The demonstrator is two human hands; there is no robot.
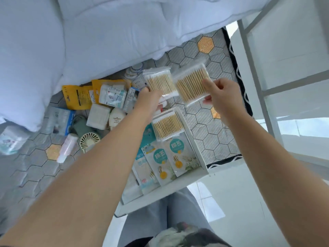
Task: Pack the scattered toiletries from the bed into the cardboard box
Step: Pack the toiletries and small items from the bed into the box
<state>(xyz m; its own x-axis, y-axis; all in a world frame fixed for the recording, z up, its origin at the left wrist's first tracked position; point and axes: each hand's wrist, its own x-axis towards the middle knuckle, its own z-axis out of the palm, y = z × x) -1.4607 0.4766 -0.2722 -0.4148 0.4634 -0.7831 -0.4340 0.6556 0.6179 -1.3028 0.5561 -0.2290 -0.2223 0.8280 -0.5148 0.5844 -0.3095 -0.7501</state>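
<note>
Grey trousers (pixel 156 216) sit nearest the lens, bottom centre. Both bare forearms reach out above them.

Left hand (pixel 148 98): thumb and fingers clamped on the near edge of a clear cotton swab pack (pixel 159 82). Pack extends away from the fingertips, raised off the bed. Wooden sticks visible through the film.

Right hand (pixel 221 97): thumb laid on top, other fingers curled beneath, pinching the near right corner of a second swab pack (pixel 191 85). This pack is tilted, just beside the first. Whether the two touch: cannot tell (motion blur).

White cardboard box (pixel 196 146): below and nearer than both sets of fingers, open top, resting on the hexagon-patterned bedspread (pixel 210 132). Inside:
- third swab pack (pixel 167 126) at the far end, just beneath the left wrist
- printed swab sachets (pixel 176 157) nearer, teal round labels, overlapping side by side

Left of the left fingers, loose on the bed: yellow packets (pixel 74 97), flat white pad pack (pixel 98 115), blue carton (pixel 61 122), cream handheld fan (pixel 89 140), white bottle (pixel 67 147).

Beyond the fingers: white duvet (pixel 115 32), bunched.
</note>
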